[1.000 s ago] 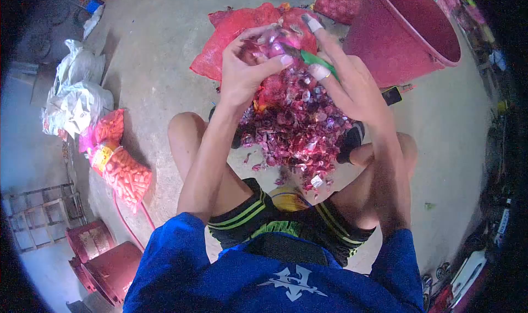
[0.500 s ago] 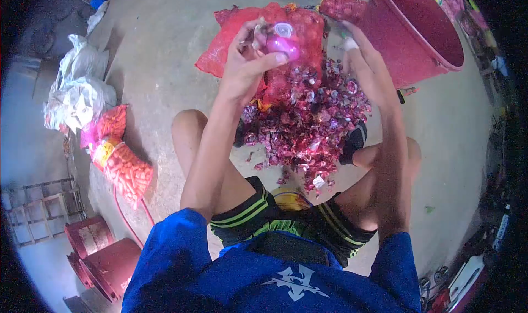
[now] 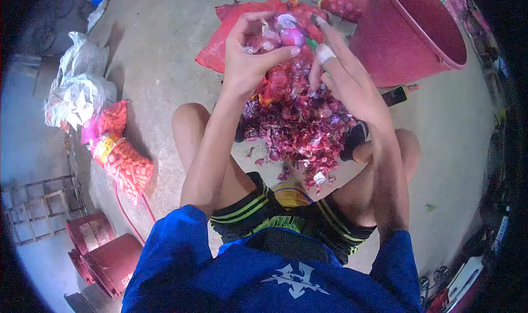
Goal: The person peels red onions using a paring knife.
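Note:
My left hand [image 3: 247, 57] is closed around a red onion [image 3: 293, 36], thumb along its near side. The onion's pale, ringed end faces up, and papery skin hangs beside it within the palm. Close on the right is my right hand [image 3: 347, 74], fingers bent around a small green tool [image 3: 312, 43] that points at the onion; its working end cannot be made out. A white wrap [image 3: 324, 53] covers part of one right finger. Below both hands lies a heap of red onion skins [image 3: 308, 126], with a red mesh sack [image 3: 220, 46] behind it.
A large red tub [image 3: 407, 49] stands at the right, with another mesh sack of onions [image 3: 345, 4] beside it. A phone [image 3: 394, 96] lies near the tub. On the left are white sacks [image 3: 82, 93], a bag of carrots [image 3: 127, 167] and red buckets [image 3: 110, 261].
My right hand has come left and down to the onion, bringing the green tool against or very near it. My left hand has stayed almost in place, turning the onion slightly.

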Demonstrator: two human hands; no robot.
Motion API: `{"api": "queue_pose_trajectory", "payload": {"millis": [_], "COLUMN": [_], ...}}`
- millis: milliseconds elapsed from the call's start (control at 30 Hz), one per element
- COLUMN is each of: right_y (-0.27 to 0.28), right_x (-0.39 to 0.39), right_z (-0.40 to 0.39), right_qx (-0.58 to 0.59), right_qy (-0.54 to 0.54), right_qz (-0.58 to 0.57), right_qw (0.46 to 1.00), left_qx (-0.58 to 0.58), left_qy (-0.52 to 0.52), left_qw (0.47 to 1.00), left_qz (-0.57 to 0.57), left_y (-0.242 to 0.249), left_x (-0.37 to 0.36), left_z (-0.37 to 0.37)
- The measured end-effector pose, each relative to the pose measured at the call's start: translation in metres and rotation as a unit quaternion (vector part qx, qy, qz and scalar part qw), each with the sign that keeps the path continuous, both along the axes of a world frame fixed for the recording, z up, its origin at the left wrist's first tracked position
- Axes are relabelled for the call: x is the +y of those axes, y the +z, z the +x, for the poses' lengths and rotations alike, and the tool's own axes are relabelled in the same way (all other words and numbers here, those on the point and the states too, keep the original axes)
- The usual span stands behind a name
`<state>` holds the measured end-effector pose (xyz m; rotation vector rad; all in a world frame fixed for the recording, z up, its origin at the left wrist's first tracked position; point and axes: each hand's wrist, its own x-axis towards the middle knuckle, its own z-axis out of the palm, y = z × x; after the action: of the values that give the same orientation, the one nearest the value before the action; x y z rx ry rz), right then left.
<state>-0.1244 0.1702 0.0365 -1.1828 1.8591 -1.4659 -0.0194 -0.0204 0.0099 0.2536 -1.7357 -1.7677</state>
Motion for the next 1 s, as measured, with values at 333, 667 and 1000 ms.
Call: {"api": "queue_pose_trajectory", "payload": {"millis": [333,667,1000], "right_y": [0.0,-0.008,-0.008], "right_x": [-0.002,-0.01,-0.012], "right_z": [0.009,-0.005,-0.004], "right_qx": [0.083,0.039,0.2], "right_qy": [-0.004,0.005,-0.002], "right_qz": [-0.027,0.023,-0.118], "right_qw": [0.996,0.999,0.973], "left_qx": [0.012,0.085,0.079], "left_qy": [0.078,0.018,-0.031], "left_qw": [0.984,0.974,0.975], "left_qz": [-0.157,0.21,0.206], "left_y": [0.006,-0.002,-0.006], "left_x": [-0.002,-0.015,0.01], "left_z": [0.005,0.006,0.0]}}
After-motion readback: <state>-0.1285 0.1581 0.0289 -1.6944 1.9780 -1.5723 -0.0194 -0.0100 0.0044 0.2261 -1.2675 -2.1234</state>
